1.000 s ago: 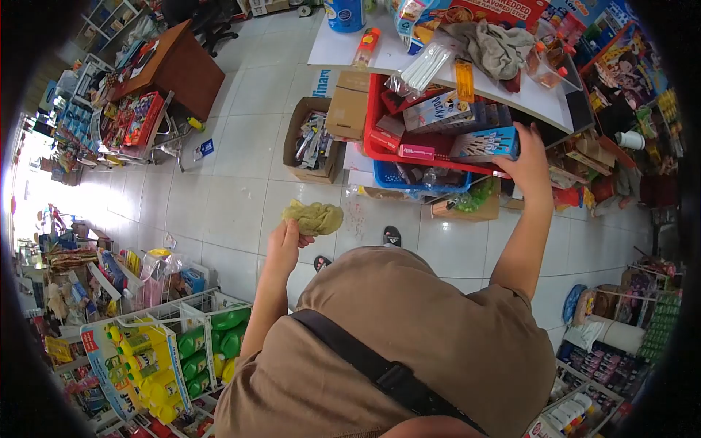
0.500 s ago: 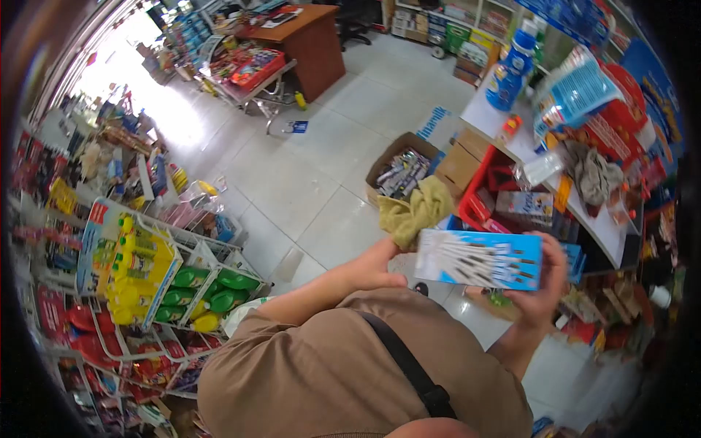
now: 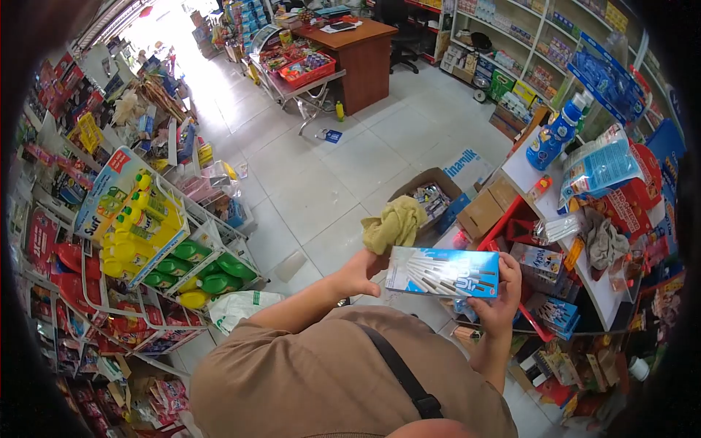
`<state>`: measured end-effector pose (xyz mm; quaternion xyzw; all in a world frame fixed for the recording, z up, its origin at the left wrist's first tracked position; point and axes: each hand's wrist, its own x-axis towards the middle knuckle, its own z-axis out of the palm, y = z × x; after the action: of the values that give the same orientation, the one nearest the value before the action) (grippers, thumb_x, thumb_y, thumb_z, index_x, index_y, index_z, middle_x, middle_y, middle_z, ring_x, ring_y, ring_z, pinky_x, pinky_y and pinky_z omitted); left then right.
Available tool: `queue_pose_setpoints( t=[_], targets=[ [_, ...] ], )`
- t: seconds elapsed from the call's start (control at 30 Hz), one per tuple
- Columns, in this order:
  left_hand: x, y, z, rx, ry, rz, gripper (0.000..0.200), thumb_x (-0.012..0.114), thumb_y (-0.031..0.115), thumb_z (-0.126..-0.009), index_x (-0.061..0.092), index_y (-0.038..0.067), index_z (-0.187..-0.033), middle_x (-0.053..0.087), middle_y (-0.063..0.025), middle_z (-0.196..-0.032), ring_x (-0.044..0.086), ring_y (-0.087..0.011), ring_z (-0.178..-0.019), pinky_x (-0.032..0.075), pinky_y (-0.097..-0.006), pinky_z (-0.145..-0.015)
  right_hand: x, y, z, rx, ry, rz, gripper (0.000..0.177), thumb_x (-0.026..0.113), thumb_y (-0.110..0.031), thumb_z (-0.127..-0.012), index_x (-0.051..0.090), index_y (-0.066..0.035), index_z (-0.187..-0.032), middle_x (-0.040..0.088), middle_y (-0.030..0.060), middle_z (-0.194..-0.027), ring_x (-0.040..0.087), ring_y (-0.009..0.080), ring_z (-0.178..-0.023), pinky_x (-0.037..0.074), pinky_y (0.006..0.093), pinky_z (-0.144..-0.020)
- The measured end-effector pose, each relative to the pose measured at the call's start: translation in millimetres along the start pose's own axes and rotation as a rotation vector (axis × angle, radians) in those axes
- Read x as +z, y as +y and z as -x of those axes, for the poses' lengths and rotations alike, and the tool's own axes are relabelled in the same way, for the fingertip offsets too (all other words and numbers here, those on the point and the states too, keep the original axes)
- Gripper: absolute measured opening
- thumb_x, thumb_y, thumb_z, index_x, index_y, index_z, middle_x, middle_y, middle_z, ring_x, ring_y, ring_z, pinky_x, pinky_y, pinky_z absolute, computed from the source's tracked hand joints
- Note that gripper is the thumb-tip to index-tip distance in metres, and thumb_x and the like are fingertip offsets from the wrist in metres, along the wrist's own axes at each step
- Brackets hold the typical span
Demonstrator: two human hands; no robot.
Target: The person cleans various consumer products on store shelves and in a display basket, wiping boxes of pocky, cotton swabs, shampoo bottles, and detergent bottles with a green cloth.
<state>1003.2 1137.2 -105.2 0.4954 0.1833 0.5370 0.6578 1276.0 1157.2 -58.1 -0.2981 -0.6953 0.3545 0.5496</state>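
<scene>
My right hand (image 3: pixel 501 293) grips the right end of a blue and white box of stick biscuits (image 3: pixel 442 272), its printed side facing up toward me. A yellow-green cloth (image 3: pixel 394 223) is in my left hand (image 3: pixel 356 278), bunched beyond the fingers, with the thumb stretched toward the box. The left fingers are partly hidden by the cloth. Just right of the box, a red basket (image 3: pixel 538 324) holds a Pocky box (image 3: pixel 538 258) and more blue boxes (image 3: pixel 553 312).
A cardboard carton (image 3: pixel 436 178) of small packs stands on the tiled floor ahead. At right, a white counter (image 3: pixel 520 171) bears a blue bottle (image 3: pixel 558 131) and a grey cloth (image 3: pixel 605 243). A rack of yellow bottles (image 3: pixel 146 223) stands at left, and a wooden desk (image 3: pixel 363 69) farther back.
The view has shifted, showing more shelving at the back right. Both hands, with the box and the cloth, appear farther left in view. The box has come into sharper focus.
</scene>
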Motion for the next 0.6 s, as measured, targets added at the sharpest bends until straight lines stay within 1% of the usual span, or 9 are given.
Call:
queue_pose_setpoints(
  t=[0.1, 0.2, 0.23, 0.33, 0.37, 0.43, 0.47, 0.53, 0.6],
  targets=[
    [1.1, 6.1, 4.1, 0.034, 0.044, -0.153, 0.111, 0.083, 0.036, -0.055, 0.016, 0.001, -0.137, 0.026, -0.0114, -0.139, 0.025, -0.0234, -0.129, 0.02, -0.0372, -0.106, -1.4, 2.9, -5.2, -0.05, -0.026, 0.101, 0.075, 0.082, -0.023, -0.054, 0.044, 0.0, -0.114, 0.041, 0.0164, -0.117, 0.048, 0.0251, -0.104, 0.039, 0.0357, -0.09],
    [2.2, 16.8, 10.4, -0.149, -0.093, -0.778, 0.102, 0.081, 0.032, -0.058, 0.022, 0.001, -0.135, 0.031, -0.0127, -0.137, 0.026, -0.0226, -0.129, 0.02, -0.035, -0.106, 7.1, 3.1, -8.1, -0.032, -0.069, 0.175, 0.074, 0.082, -0.023, -0.051, 0.046, 0.0, -0.111, 0.042, 0.0156, -0.117, 0.047, 0.0247, -0.102, 0.038, 0.0365, -0.09],
    [10.6, 24.5, 5.7, -0.163, -0.095, -0.934, 0.096, 0.079, 0.03, -0.059, 0.027, 0.0, -0.133, 0.036, -0.0145, -0.134, 0.029, -0.0222, -0.127, 0.022, -0.0329, -0.105, 9.7, 10.5, -4.8, -0.021, -0.113, 0.22, 0.084, 0.084, -0.034, -0.05, 0.043, -0.001, -0.116, 0.041, 0.0148, -0.119, 0.046, 0.0265, -0.107, 0.037, 0.0375, -0.092],
    [8.2, 10.2, 8.8, -0.169, -0.07, -0.639, 0.095, 0.078, 0.031, -0.061, 0.026, 0.0, -0.133, 0.036, -0.0151, -0.133, 0.03, -0.0231, -0.126, 0.024, -0.0332, -0.104, 33.4, 20.5, -1.3, 0.042, -0.079, -0.349, 0.104, 0.083, -0.045, -0.048, 0.032, -0.002, -0.128, 0.038, 0.0158, -0.125, 0.041, 0.03, -0.116, 0.034, 0.0392, -0.096],
    [9.0, 9.8, 8.8, -0.173, -0.074, -0.464, 0.095, 0.078, 0.032, -0.061, 0.026, 0.0, -0.133, 0.037, -0.015, -0.131, 0.034, -0.0232, -0.124, 0.026, -0.0335, -0.102, 41.3, 15.5, -4.6, 0.057, -0.029, -0.527, 0.118, 0.079, -0.052, -0.048, 0.018, -0.002, -0.136, 0.035, 0.0159, -0.13, 0.033, 0.0311, -0.124, 0.03, 0.0418, -0.1],
    [13.9, 11.9, 8.7, -0.182, -0.08, -0.108, 0.094, 0.077, 0.034, -0.062, 0.026, 0.0, -0.133, 0.041, -0.0148, -0.127, 0.04, -0.0235, -0.119, 0.03, -0.0343, -0.099, 51.4, 28.3, -4.7, 0.23, 0.03, -0.614, 0.108, 0.08, -0.041, -0.057, 0.017, -0.004, -0.137, 0.034, 0.0146, -0.131, 0.037, 0.028, -0.12, 0.032, 0.0413, -0.099],
    [12.7, 12.2, 8.2, -0.224, -0.146, -0.023, 0.094, 0.077, 0.035, -0.063, 0.026, 0.0, -0.133, 0.043, -0.0143, -0.125, 0.043, -0.0231, -0.115, 0.032, -0.0348, -0.097, 56.0, 40.6, -4.5, 0.316, 0.057, -0.658, 0.104, 0.08, -0.035, -0.061, 0.016, -0.004, -0.137, 0.034, 0.014, -0.131, 0.039, 0.0265, -0.117, 0.033, 0.0411, -0.099],
    [6.6, 14.0, 7.2, -0.297, -0.269, 0.137, 0.095, 0.077, 0.037, -0.063, 0.025, -0.001, -0.133, 0.047, -0.0133, -0.12, 0.049, -0.0222, -0.107, 0.037, -0.0358, -0.093, 51.4, 62.1, 10.0, 0.367, -0.272, -0.291, 0.072, 0.071, -0.012, -0.071, 0.031, -0.003, -0.131, 0.042, 0.0127, -0.125, 0.044, 0.0228, -0.114, 0.036, 0.0379, -0.096],
    [6.0, 10.8, 6.1, -0.324, -0.263, 0.182, 0.099, 0.078, 0.039, -0.061, 0.022, 0.001, -0.134, 0.049, -0.015, -0.115, 0.051, -0.0233, -0.103, 0.039, -0.0375, -0.091, 46.4, 70.1, 23.5, 0.54, -0.56, -0.002, 0.054, 0.063, -0.006, -0.075, 0.042, -0.003, -0.124, 0.047, 0.0116, -0.121, 0.044, 0.0209, -0.115, 0.034, 0.0364, -0.097]
  ],
)
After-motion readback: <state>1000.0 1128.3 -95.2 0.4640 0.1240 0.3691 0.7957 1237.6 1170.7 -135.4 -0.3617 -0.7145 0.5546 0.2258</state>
